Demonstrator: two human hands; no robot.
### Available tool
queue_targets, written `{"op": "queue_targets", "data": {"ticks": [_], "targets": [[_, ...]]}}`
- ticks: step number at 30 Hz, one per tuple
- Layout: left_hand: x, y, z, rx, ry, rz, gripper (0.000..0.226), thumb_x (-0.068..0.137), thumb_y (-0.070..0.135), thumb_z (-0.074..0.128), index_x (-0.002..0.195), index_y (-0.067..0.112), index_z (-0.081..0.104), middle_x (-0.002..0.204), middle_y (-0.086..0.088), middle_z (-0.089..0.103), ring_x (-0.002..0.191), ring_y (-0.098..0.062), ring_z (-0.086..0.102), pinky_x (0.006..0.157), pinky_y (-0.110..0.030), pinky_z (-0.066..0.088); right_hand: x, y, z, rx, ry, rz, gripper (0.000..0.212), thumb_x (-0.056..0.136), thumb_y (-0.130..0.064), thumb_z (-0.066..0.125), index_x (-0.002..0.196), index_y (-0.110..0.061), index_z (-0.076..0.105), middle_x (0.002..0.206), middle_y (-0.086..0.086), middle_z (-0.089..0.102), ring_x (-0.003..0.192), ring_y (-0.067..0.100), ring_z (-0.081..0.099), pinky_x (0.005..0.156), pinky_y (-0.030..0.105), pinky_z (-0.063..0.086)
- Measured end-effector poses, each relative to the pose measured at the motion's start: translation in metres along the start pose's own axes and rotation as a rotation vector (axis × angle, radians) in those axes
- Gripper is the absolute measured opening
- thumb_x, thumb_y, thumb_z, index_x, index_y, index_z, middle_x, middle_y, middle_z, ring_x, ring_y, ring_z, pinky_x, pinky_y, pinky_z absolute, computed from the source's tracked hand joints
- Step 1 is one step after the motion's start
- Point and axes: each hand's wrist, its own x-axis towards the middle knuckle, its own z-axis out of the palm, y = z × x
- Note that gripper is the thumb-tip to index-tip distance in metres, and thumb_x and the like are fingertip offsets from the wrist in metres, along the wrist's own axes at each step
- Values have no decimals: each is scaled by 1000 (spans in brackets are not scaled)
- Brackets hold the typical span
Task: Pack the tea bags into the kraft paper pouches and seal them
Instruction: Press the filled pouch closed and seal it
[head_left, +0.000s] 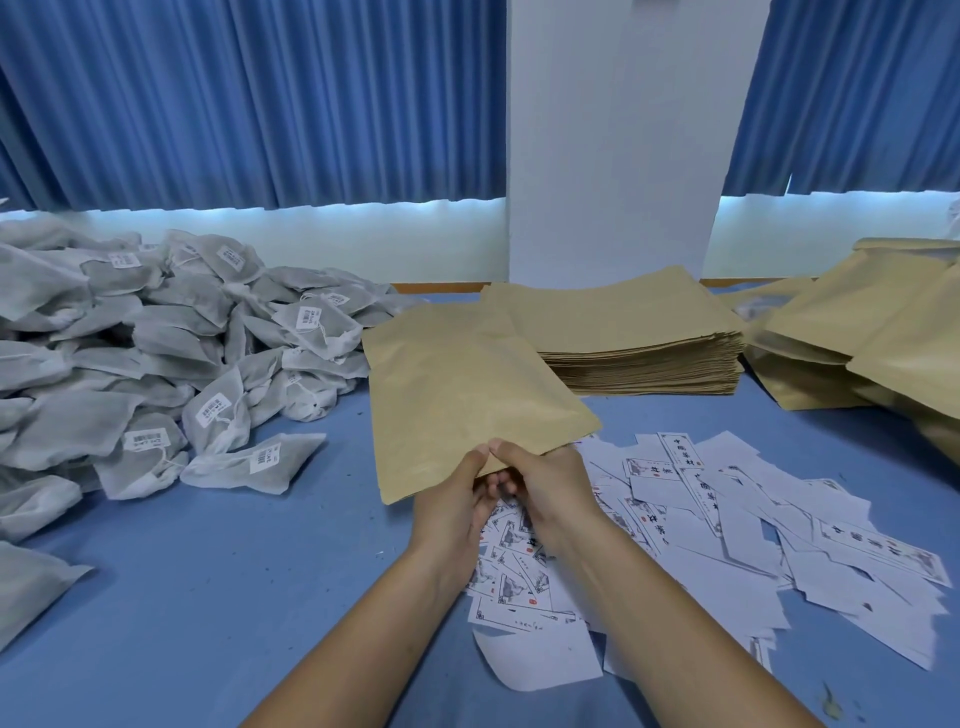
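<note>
- On the paper slips just in front of the stack of kraft pouches, I see framed columns of black Chinese characters. The top one reads 中, and the rest are too blurred for me.
- To the left of that stack, the tea bags carry white barcode labels. I can see bars and small print, but none of it is readable.

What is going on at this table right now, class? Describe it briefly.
A person's left hand and right hand pinch the near edge of one kraft paper pouch, held over the blue table. The pile of tea bags lies to the left, a stack of flat pouches behind, printed paper slips underneath.
</note>
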Motion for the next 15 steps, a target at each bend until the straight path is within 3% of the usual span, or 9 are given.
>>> {"op": "queue_targets", "data": {"ticks": [4,10,15], "targets": [[-2,-1,2,-18,-12,-10,12,89,6,63,84,-5,64,66,-13,64,48,-9,57,52,-16,52,0,1,2,4,26,4,10,83,4,65,75,0,61,46,1,55,33,8,45,36,16,36],[0,3,1,-19,6,27,5,88,1,61,85,-4,61,69,-11,58,48,-12,51,51,-17,48,0,3,4,104,31,46,6,86,3,60,85,-2,59,59,7,55,40,13,42,47,26,37],[-2,3,3,-15,84,110,5,90,10,63,93,8,62,76,-6,64,59,-14,56,56,-21,51,2,2,3,116,124,-12,11,85,2,64,85,-9,62,68,4,62,43,12,43,46,24,38]]}}
